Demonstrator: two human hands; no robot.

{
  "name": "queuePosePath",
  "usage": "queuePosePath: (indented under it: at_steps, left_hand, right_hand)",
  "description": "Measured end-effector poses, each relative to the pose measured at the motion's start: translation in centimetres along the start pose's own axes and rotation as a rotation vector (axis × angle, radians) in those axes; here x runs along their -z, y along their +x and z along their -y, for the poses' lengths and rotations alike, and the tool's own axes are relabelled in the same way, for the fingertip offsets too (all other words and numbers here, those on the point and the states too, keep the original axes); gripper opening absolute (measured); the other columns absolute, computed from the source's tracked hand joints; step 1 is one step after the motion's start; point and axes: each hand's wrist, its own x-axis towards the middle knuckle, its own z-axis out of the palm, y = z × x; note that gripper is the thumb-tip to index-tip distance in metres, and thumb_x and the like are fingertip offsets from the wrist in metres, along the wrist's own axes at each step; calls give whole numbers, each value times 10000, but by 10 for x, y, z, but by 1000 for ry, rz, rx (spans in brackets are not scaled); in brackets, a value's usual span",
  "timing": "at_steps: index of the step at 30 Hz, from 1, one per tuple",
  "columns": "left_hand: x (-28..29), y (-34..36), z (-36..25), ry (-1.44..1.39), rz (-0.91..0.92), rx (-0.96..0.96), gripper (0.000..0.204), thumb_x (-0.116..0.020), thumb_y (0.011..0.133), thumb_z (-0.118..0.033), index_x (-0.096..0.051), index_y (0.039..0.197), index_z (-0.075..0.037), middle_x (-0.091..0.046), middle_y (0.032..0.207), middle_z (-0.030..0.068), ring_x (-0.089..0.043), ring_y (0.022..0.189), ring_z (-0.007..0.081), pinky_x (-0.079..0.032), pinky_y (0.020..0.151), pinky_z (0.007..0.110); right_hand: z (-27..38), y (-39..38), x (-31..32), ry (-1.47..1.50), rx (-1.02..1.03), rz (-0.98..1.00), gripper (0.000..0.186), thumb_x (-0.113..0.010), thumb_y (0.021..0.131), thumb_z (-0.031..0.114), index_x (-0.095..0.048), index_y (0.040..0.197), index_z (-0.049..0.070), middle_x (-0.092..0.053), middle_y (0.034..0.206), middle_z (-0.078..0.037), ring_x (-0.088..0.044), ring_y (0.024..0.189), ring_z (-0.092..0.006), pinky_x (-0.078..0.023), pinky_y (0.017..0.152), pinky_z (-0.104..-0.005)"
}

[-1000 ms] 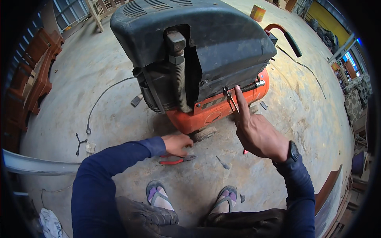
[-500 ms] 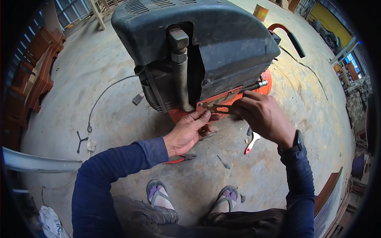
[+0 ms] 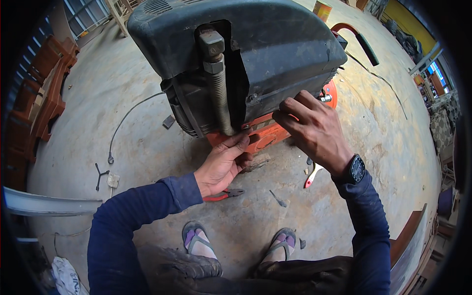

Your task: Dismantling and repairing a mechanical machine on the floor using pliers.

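A machine with a black cover (image 3: pixel 290 64) and an orange metal base (image 3: pixel 273 137) stands before me, looking like an air compressor. From a square metal fitting (image 3: pixel 212 43) in the cover's opening, a ribbed metal pipe (image 3: pixel 220 98) runs down. At the pipe's lower end my left hand (image 3: pixel 223 164) has its thumb and fingers pinched against the orange base; what they grip, if anything, is hidden. Close to the cover's lower edge, my right hand (image 3: pixel 314 130) is raised with curled fingers. No flat metal wrench shows in it now, and its palm is turned out of sight.
Red-handled pliers (image 3: pixel 225 194), a paintbrush (image 3: pixel 312 176), a thin dark tool (image 3: pixel 278 198) and a three-armed wrench (image 3: pixel 101 177) lie on the concrete floor. A black cable (image 3: pixel 125 123) trails left. Brown wooden pieces (image 3: pixel 46 103) line the left wall; a can (image 3: pixel 322 10) stands behind.
My right hand has rolled upward, and the flat metal wrench seen in it at the base has gone from sight. My left hand has shifted slightly left and stays at the pipe's lower end.
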Motion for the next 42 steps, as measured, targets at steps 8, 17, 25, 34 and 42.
queuePosePath:
  at_steps: [8, 17, 25, 34, 42]
  left_hand:
    - [0, -8, -2, 15, -37, -11, 329, -574, 968, -235, -579, 1293, -186, -641, 1160, -51, -510, 733, 46, -428, 692, 205]
    - [-3, -12, -4, 49, -35, -12, 346, -539, 987, -242, -545, 1326, -170, -615, 1169, -63, -496, 744, 44, -411, 693, 197]
    - [-11, -19, -9, 24, -41, -11, 410, -522, 992, -205, -458, 1389, -127, -603, 1204, -27, -506, 744, 54, -422, 704, 203]
    - [6, -31, -6, 105, -61, -52, 407, -526, 959, -227, -495, 1345, -103, -606, 1172, 7, -515, 737, 73, -429, 713, 214]
    - [58, -39, 1, 624, -499, -205, 278, -562, 913, -265, -616, 1070, -42, -629, 937, 19, -543, 709, 87, -406, 671, 216]
  right_hand:
    - [14, 12, -4, -7, 86, -47, 281, -619, 671, 96, -646, 947, 51, -528, 927, -61, -517, 848, -230, -491, 687, -338]
    - [-6, -17, -53, 18, 6, -294, 438, -640, 627, -22, -634, 1041, 122, -549, 1131, -105, -489, 1121, -322, -463, 912, -425]
    - [-15, -45, -98, -127, -90, -466, 563, -630, 695, -23, -557, 1234, 125, -523, 1209, -166, -457, 1207, -364, -409, 1004, -484]
    - [82, -91, -144, 602, -548, -44, 853, -630, 750, 26, -165, 1462, -46, -334, 1385, -304, -376, 1264, -470, -337, 1078, -466]
    - [159, -10, -112, 1062, -991, 88, 802, -652, 781, 74, -165, 1386, -130, -415, 1313, -315, -492, 1217, -345, -423, 1023, -404]
